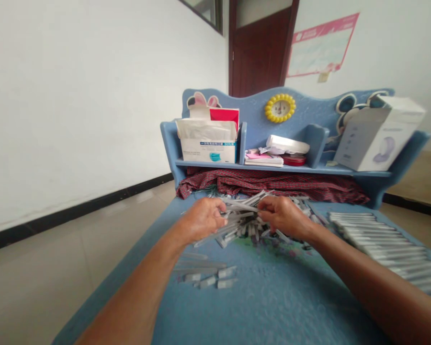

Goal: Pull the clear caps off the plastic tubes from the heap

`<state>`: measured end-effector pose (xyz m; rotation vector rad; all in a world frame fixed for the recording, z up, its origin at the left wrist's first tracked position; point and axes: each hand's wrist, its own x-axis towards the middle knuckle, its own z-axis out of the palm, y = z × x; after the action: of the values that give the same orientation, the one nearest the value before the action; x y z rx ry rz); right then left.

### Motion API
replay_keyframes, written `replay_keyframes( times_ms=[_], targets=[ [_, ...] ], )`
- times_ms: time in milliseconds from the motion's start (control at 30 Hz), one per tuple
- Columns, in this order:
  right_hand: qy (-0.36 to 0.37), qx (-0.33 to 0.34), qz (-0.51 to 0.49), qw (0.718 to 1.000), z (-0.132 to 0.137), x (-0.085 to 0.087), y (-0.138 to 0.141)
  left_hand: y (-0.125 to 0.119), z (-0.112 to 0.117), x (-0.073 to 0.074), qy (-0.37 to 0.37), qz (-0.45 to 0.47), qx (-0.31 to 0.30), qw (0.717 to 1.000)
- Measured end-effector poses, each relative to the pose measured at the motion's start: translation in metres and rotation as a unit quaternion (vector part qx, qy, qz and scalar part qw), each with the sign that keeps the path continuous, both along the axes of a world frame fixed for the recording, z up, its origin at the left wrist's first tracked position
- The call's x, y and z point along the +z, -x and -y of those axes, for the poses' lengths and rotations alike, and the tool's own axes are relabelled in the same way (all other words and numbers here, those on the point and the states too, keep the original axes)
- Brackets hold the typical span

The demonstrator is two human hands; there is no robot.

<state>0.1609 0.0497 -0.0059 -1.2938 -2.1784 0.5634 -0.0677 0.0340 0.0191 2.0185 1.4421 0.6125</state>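
Observation:
My left hand [204, 219] is closed, thumb and fingers pinched at one end of a pale translucent pen barrel [241, 206]. The other end reaches the fingers of my right hand [284, 216], which are also closed on it. Beneath and behind both hands lies a loose pile of pen parts [252, 230], clear tubes and grey caps mixed. Nearer to me, on the left, several short grey caps [227, 283] and a few clear tubes [201, 264] lie apart from the pile. Motion blurs the fingertips slightly.
Rows of pens [384, 244] lie side by side at the right of the blue table [266, 306]. A checked cloth [273, 183] is bunched below the shelf. On the shelf stand a mask box [208, 148], a white carton [377, 134] and a red tin [293, 160].

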Motion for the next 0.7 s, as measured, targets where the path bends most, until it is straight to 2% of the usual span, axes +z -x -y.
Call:
replay_keyframes(
  times_ms=[100,267,700],
  targets=[
    [0.013,0.009,-0.022,1.000,-0.003,0.005,-0.013,0.010,-0.003,0.005,-0.021,0.001,0.021,1.000],
    [0.010,0.000,-0.029,1.000,-0.007,0.012,-0.026,0.013,-0.004,0.008,-0.047,-0.028,0.011,0.998],
    [-0.017,0.011,0.017,1.000,0.003,0.023,-0.027,0.012,-0.006,0.005,-0.083,-0.072,0.016,0.994]
  ],
)
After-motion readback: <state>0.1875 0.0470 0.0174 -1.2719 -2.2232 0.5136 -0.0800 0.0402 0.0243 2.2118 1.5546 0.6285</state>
